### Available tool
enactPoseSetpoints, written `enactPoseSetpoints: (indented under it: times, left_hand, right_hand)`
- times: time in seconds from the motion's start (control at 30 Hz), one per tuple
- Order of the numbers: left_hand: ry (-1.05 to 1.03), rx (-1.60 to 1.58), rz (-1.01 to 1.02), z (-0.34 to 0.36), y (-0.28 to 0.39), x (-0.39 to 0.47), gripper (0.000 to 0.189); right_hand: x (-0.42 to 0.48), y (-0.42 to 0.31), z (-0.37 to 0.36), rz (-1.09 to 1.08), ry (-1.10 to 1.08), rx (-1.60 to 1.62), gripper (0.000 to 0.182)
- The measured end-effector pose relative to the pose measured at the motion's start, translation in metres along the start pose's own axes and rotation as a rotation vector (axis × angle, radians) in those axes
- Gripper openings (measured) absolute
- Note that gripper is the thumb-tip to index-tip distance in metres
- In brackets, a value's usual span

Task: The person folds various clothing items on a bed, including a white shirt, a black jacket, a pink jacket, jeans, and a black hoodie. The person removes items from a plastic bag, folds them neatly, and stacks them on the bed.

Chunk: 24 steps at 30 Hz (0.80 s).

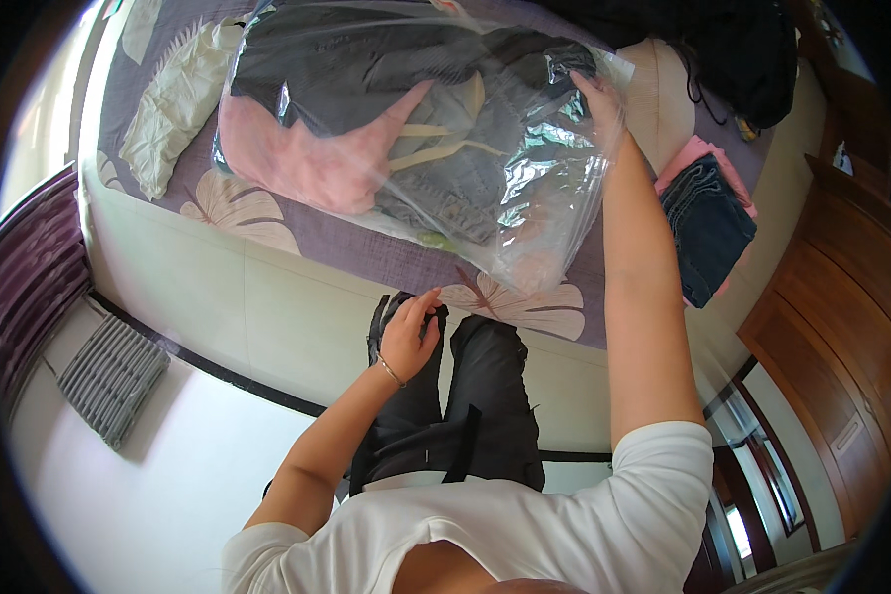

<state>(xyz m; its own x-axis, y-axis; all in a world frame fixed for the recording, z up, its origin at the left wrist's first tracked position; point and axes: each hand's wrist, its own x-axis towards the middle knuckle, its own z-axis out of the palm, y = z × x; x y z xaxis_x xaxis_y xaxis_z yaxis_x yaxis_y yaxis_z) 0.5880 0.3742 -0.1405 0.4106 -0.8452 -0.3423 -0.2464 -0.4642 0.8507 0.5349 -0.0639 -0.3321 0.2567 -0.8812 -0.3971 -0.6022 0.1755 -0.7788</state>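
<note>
A large clear plastic storage bag lies on the bed, its film wrinkled and shiny at the right end. Through the film I see black clothing, a pink garment and a dark grey garment with beige straps. My right hand is at the bag's right end, its fingers against the dark cloth and film there. Glare blurs whether those fingers grip anything. My left hand holds nothing and hovers at or rests on my left knee, near the bed's edge; its fingers are loosely spread.
On the purple leaf-print bedsheet, a crumpled cream cloth lies left. At right are folded dark jeans on pink cloth, and a black garment. A grey ribbed object sits on the floor; wooden cabinets stand right.
</note>
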Motion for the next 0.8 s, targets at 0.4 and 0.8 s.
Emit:
enactPoseSetpoints:
  times: [0.4,0.8]
  left_hand:
    - [0.05,-0.028,0.024,0.022,0.018,0.0,0.043]
    - [-0.191,-0.462,-0.086,0.08,0.054,0.009,0.042]
  right_hand:
    - [-0.101,-0.001,-0.057,0.111,-0.29,0.638,0.029]
    - [-0.309,0.002,-0.218,0.233,0.106,1.194,0.061]
